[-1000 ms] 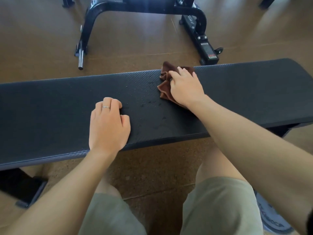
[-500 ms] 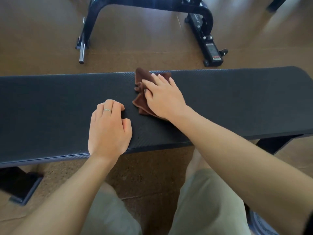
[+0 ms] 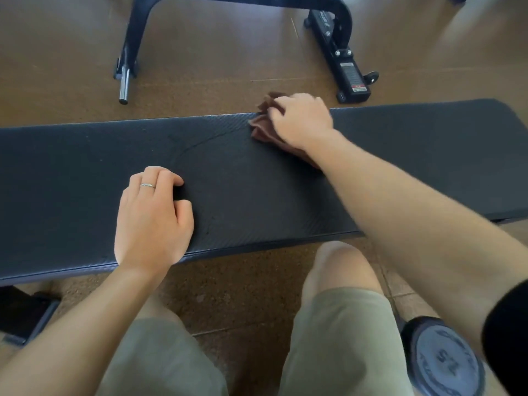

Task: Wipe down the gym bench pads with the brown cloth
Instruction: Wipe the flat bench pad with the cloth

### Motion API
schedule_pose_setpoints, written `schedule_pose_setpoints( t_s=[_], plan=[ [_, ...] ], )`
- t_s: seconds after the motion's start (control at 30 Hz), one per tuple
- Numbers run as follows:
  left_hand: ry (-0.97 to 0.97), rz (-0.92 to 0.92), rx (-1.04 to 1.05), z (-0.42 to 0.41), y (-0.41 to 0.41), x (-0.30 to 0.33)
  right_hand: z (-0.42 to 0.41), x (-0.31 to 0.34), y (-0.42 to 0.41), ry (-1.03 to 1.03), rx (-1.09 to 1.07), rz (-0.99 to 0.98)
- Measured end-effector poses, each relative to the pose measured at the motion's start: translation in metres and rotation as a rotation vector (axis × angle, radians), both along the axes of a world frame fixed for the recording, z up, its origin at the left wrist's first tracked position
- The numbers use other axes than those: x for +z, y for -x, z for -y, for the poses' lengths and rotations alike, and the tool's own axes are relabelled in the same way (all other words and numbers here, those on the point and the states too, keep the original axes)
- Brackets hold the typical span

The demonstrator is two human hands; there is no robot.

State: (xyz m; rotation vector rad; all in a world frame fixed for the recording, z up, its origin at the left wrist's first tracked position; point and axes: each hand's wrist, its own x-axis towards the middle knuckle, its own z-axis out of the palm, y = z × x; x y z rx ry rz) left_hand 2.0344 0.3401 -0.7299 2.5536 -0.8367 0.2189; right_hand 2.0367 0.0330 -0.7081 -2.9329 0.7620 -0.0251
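Note:
A long black bench pad (image 3: 428,155) runs across the view from left to right. My right hand (image 3: 300,118) presses the crumpled brown cloth (image 3: 264,128) onto the pad's far edge, right of the middle. Part of the cloth sticks out past the fingers and part lies hidden under the palm and wrist. My left hand (image 3: 153,215) rests on the pad's near edge, fingers curled under, a ring on one finger, holding nothing. A faint curved wipe streak shows on the pad between the two hands.
A black metal equipment frame (image 3: 334,12) with a chrome peg (image 3: 124,87) stands on the brown floor beyond the bench. A grey weight plate (image 3: 445,361) lies on the floor at the lower right. The bench's black foot (image 3: 25,315) sits at the lower left. My knees are under the near edge.
My right hand swept the cloth left toward the left hand, then back right and out to the pad's far edge. The left hand stayed in place.

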Motion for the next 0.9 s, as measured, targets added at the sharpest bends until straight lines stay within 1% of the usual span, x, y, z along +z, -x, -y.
schedule_pose_setpoints(
  t_s=[0.1, 0.13, 0.2, 0.27, 0.37, 0.4, 0.43, 0.5, 0.6, 0.67, 0.73, 0.77, 0.8, 0.87, 0.9],
  plan=[
    [-0.006, 0.004, 0.008, 0.0, 0.001, 0.001, 0.08, 0.004, 0.052, 0.071, -0.225, -0.077],
    [-0.005, 0.004, 0.009, 0.0, 0.001, 0.001, 0.089, 0.004, 0.061, 0.089, -0.263, -0.081],
    [-0.004, 0.006, 0.008, 0.001, 0.001, 0.001, 0.077, 0.0, 0.058, 0.111, -0.278, -0.039],
    [-0.012, 0.014, 0.002, 0.002, 0.001, 0.001, 0.034, 0.001, 0.039, 0.125, -0.171, 0.038],
    [-0.015, 0.017, -0.001, 0.001, 0.001, 0.001, -0.059, -0.004, 0.001, 0.101, 0.17, 0.083],
    [-0.017, 0.016, -0.004, 0.001, 0.001, 0.001, -0.086, -0.005, -0.009, 0.07, 0.24, 0.103],
    [-0.02, 0.015, -0.007, 0.001, 0.001, 0.001, -0.107, -0.006, -0.016, 0.032, 0.274, 0.12],
    [-0.02, 0.014, -0.013, 0.0, 0.001, 0.001, -0.12, -0.006, -0.02, -0.048, 0.308, 0.138],
    [-0.009, 0.01, -0.017, 0.0, 0.0, 0.001, -0.102, 0.0, 0.005, -0.17, 0.317, 0.166],
    [-0.02, 0.014, -0.01, 0.0, 0.0, 0.001, -0.095, 0.002, 0.028, -0.236, 0.281, 0.231],
    [-0.036, 0.02, -0.008, 0.0, 0.0, 0.002, -0.09, 0.01, 0.046, -0.39, 0.191, 0.314],
    [-0.04, 0.017, -0.008, 0.0, 0.0, 0.002, -0.087, 0.017, 0.05, -0.539, 0.124, 0.371],
    [-0.043, 0.011, -0.011, -0.001, 0.0, 0.002, -0.084, 0.026, 0.052, -0.753, 0.035, 0.451],
    [-0.048, 0.007, -0.018, -0.001, 0.0, 0.002, -0.081, 0.047, 0.054, -1.321, -0.148, 0.626],
    [-0.049, 0.009, -0.019, -0.001, 0.0, 0.002, -0.079, 0.051, 0.055, -1.573, -0.215, 0.675]
  ],
)
